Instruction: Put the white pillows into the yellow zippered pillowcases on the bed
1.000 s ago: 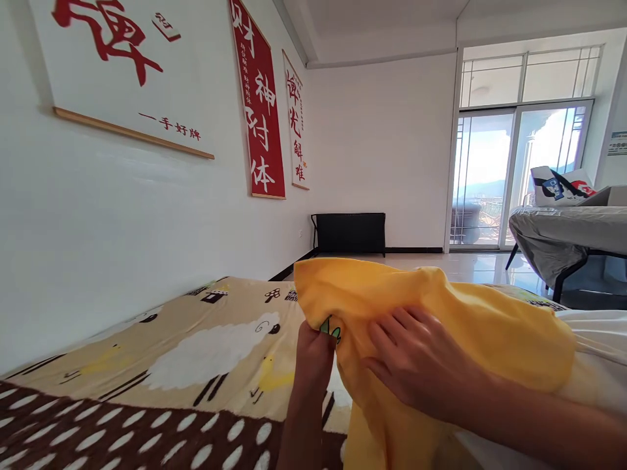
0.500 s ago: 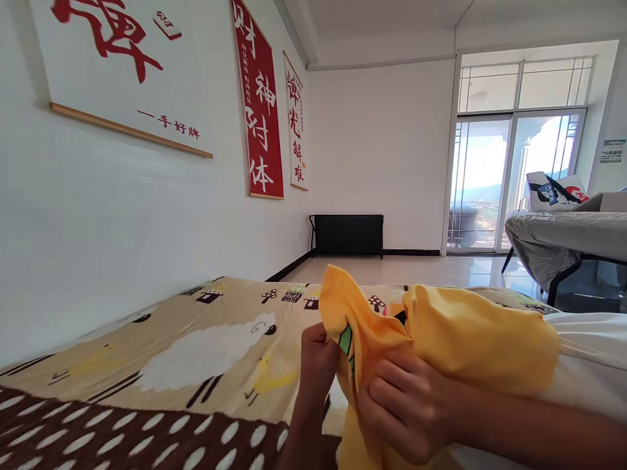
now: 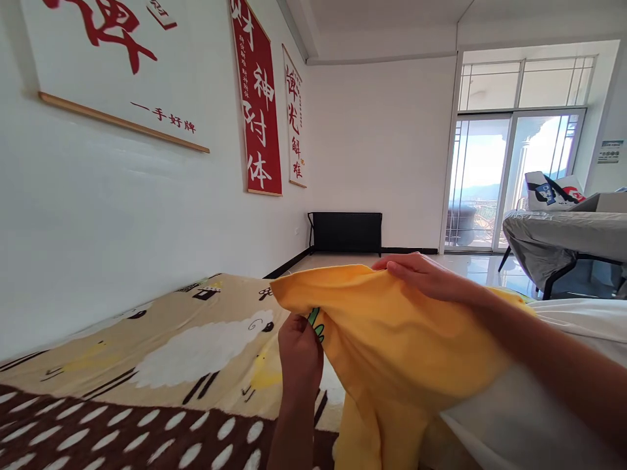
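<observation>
A soft yellow cloth (image 3: 392,326) with a bit of green print stretches between my two hands above the bed and hangs down in folds. My left hand (image 3: 301,346) is closed on its lower left part, beside the green print. Along the cloth's upper edge, my right hand (image 3: 416,271) grips the fabric between thumb and fingers. White fabric (image 3: 509,411) lies under my right forearm, partly covered by the yellow cloth; more of it shows at the far right. How the white and yellow pieces join is hidden.
A beige blanket (image 3: 196,339) with sheep and a brown spotted border covers the bed. The wall with hanging scrolls (image 3: 259,111) runs along the left. A black folded frame (image 3: 347,233) stands at the far wall. A covered table (image 3: 573,232) stands at right.
My right hand has moved up and away to the cloth's top edge. The bunched cloth is now spread out between the hands. My left hand has shifted slightly left, still gripping.
</observation>
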A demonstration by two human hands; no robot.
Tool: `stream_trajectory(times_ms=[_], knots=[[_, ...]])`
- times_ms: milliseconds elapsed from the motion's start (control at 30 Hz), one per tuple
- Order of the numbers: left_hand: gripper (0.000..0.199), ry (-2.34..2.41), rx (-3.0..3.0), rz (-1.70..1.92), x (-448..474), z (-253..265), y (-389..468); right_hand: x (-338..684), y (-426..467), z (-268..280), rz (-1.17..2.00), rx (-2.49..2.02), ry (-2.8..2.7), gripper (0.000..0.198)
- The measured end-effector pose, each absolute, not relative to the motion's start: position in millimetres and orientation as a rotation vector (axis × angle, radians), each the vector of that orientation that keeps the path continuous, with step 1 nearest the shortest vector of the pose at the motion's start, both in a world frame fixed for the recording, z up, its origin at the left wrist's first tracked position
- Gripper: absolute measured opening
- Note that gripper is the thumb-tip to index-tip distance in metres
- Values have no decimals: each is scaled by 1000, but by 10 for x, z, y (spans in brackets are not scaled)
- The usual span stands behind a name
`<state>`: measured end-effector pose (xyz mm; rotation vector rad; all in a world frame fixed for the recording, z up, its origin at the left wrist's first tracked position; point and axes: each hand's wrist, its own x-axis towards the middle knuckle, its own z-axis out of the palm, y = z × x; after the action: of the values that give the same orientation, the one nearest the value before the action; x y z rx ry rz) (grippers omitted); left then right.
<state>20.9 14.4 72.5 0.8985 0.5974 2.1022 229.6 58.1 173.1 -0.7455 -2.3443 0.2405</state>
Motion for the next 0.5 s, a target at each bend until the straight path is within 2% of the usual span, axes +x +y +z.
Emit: stream_trajectory(times_ms=[100,167,333,433,500], knots=[[25,580,913,2129,230,742,106,2307,738,1710,658,-758,-2349,50],[25,617,925,2117,234,732,97,2300,800,1705,785,-756,-2360,51],[30,726,1022,2091,239,747,28,2286,825,1770,699,-758,-2551,35],[39,701,1108,2114,257,798,-65,2281,767,1818,611,-760,-2541,34],[38,716,1152,2127,261,816,-121,2268,719,1857,602,-741,-2511,34]])
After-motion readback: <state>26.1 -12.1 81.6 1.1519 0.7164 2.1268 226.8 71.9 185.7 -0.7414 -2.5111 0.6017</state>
